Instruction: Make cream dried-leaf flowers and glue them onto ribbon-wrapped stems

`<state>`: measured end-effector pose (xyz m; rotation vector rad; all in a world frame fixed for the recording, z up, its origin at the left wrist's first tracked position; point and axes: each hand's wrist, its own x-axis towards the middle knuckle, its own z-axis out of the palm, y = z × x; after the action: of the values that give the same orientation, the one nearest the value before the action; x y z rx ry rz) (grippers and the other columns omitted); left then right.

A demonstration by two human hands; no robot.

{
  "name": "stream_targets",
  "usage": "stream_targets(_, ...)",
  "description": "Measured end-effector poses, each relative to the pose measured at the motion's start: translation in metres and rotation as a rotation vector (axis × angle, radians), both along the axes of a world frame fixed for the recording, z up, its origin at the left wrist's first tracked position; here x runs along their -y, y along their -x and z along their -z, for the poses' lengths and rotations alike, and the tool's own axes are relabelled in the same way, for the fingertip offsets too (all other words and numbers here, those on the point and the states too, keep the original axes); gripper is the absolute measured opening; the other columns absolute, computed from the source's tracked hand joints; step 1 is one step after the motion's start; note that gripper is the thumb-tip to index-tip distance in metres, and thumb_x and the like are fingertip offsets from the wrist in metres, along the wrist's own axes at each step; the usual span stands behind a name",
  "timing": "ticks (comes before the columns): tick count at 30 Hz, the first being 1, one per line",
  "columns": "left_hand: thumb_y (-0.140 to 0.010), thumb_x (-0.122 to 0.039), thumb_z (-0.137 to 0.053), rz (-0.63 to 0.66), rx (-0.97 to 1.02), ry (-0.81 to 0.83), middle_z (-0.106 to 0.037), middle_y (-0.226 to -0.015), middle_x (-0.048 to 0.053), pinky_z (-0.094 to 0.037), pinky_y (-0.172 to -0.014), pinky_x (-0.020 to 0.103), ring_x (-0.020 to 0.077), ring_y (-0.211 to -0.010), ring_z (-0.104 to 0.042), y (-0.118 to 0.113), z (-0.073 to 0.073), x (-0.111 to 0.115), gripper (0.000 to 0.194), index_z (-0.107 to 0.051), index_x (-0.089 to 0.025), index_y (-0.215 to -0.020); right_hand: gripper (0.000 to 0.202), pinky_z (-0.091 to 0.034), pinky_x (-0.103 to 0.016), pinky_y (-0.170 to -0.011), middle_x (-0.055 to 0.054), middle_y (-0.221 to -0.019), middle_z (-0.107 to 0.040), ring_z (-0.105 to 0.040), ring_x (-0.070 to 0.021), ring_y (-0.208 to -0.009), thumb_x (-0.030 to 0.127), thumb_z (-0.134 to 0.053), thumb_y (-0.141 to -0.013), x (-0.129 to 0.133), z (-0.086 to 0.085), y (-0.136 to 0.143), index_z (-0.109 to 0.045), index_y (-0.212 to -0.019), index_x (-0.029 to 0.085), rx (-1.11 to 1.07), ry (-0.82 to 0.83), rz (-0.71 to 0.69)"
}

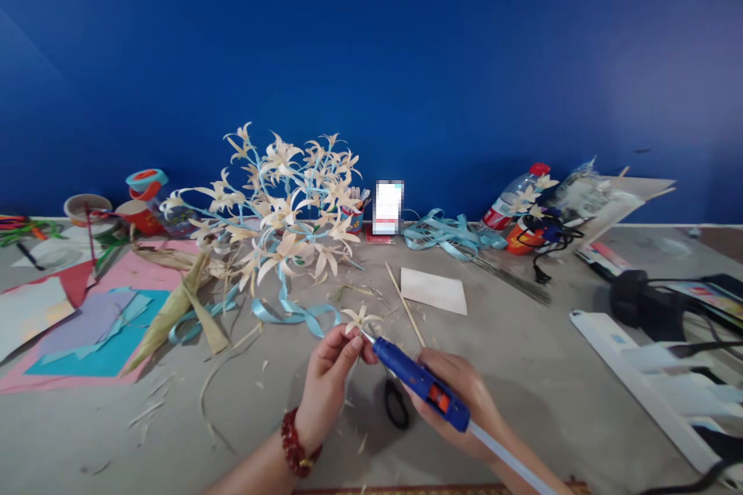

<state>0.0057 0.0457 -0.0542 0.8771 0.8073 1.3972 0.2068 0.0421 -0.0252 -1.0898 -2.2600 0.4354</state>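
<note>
Between the thumb and fingers of my left hand (335,367) is a small cream-coloured flower (363,318) with thin pointed petals. My right hand (458,390) is wrapped round a blue hot glue gun (409,379), a long pale glue stick (511,460) running out of its back end. The gun's metal nozzle points at the flower's base; whether it touches cannot be made out. Below the gun lie scissors (397,406), partly hidden, with a black handle loop showing. Farther back stands a large bunch of similar cream flowers (284,205) on light-blue stems.
Left are coloured paper sheets (136,336) and dried husks (168,317). A thin stick (405,304) and a white card (433,291) lie mid-table. Behind are blue ribbon (444,232), a lit phone (388,207) and a bottle (511,201). A power strip (632,394) with cables lies right.
</note>
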Motion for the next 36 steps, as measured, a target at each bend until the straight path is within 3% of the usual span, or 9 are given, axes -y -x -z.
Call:
stream_targets(6, -0.090, -0.029, -0.060, 0.017, 0.012, -0.002, -0.064, -0.069, 0.001, -0.043, -0.073, 0.027, 0.0146, -0.069, -0.057, 0.000, -0.003, 0.000, 0.016, -0.062, -0.016, -0.080, 0.016, -0.038, -0.023, -0.052, 0.001, -0.063, -0.052, -0.050, -0.0136, -0.053, 0.033, -0.049, -0.086, -0.002, 0.000, -0.002, -0.043, -0.076, 0.022, 0.046, -0.010, 0.029)
stream_targets(14, -0.086, -0.031, -0.064, 0.012, 0.036, 0.060, -0.064, -0.067, 0.002, -0.042, -0.072, 0.027, 0.0142, -0.067, -0.056, 0.000, -0.008, 0.000, 0.016, -0.064, -0.016, -0.080, 0.016, -0.044, -0.025, -0.053, -0.003, -0.067, -0.061, -0.058, -0.0168, -0.056, 0.034, -0.051, -0.088, -0.013, -0.001, -0.018, -0.055, -0.081, 0.020, 0.099, -0.009, 0.181)
stream_targets(19, -0.082, -0.030, -0.069, -0.021, 0.115, 0.154, -0.064, -0.067, 0.001, -0.042, -0.068, 0.025, 0.0125, -0.065, -0.055, 0.000, -0.006, -0.003, 0.016, -0.064, -0.016, -0.078, 0.022, -0.049, -0.027, -0.058, -0.005, -0.074, -0.069, -0.066, -0.0204, -0.064, 0.041, -0.050, -0.091, -0.029, 0.005, -0.046, -0.060, -0.087, 0.021, 0.064, 0.008, 0.412)
stream_targets(22, -0.080, -0.029, -0.071, -0.059, 0.148, 0.195, -0.064, -0.070, 0.000, -0.042, -0.067, 0.024, 0.0117, -0.065, -0.055, 0.002, -0.002, -0.004, 0.015, -0.064, -0.016, -0.078, 0.020, -0.046, -0.028, -0.056, -0.007, -0.080, -0.071, -0.067, -0.0230, -0.066, 0.039, -0.051, -0.089, -0.043, 0.012, -0.069, -0.060, -0.094, 0.021, 0.221, -0.040, 0.552)
stream_targets(25, -0.080, -0.028, -0.071, -0.079, 0.142, 0.191, -0.064, -0.072, 0.001, -0.042, -0.067, 0.024, 0.0116, -0.066, -0.055, 0.003, 0.001, -0.005, 0.014, -0.064, -0.016, -0.080, 0.016, -0.043, -0.027, -0.056, -0.008, -0.094, -0.071, -0.067, -0.0220, -0.068, 0.026, -0.055, -0.084, -0.056, 0.018, -0.084, -0.058, -0.098, 0.021, 0.449, 0.008, 0.506)
stream_targets(29, -0.078, -0.030, -0.073, -0.120, 0.105, 0.164, -0.065, -0.073, 0.001, -0.043, -0.068, 0.024, 0.0119, -0.065, -0.056, 0.004, -0.001, -0.005, 0.016, -0.064, -0.016, -0.080, 0.028, -0.046, -0.029, -0.069, -0.010, -0.107, -0.068, -0.068, -0.0244, -0.085, 0.020, -0.060, -0.079, -0.065, 0.018, -0.095, -0.059, -0.106, 0.020, 0.514, 0.103, 0.361)
stream_targets(33, -0.081, -0.034, -0.070, -0.138, 0.049, 0.084, -0.064, -0.071, 0.001, -0.044, -0.069, 0.025, 0.0131, -0.066, -0.056, 0.002, -0.001, -0.002, 0.018, -0.065, -0.017, -0.083, 0.044, -0.047, -0.036, -0.081, -0.012, -0.118, -0.065, -0.064, -0.0302, -0.101, 0.034, -0.071, -0.076, -0.070, -0.001, -0.102, -0.060, -0.116, 0.021, 0.508, 0.136, 0.199)
stream_targets(36, -0.084, -0.035, -0.067, -0.133, 0.012, 0.031, -0.063, -0.070, 0.001, -0.043, -0.070, 0.026, 0.0136, -0.067, -0.056, -0.002, 0.001, 0.003, 0.019, -0.066, -0.016, -0.082, 0.022, -0.047, -0.033, -0.073, -0.008, -0.105, -0.068, -0.065, -0.0238, -0.084, 0.036, -0.064, -0.084, -0.079, -0.025, -0.088, -0.067, -0.102, 0.023, 0.451, 0.119, 0.144)
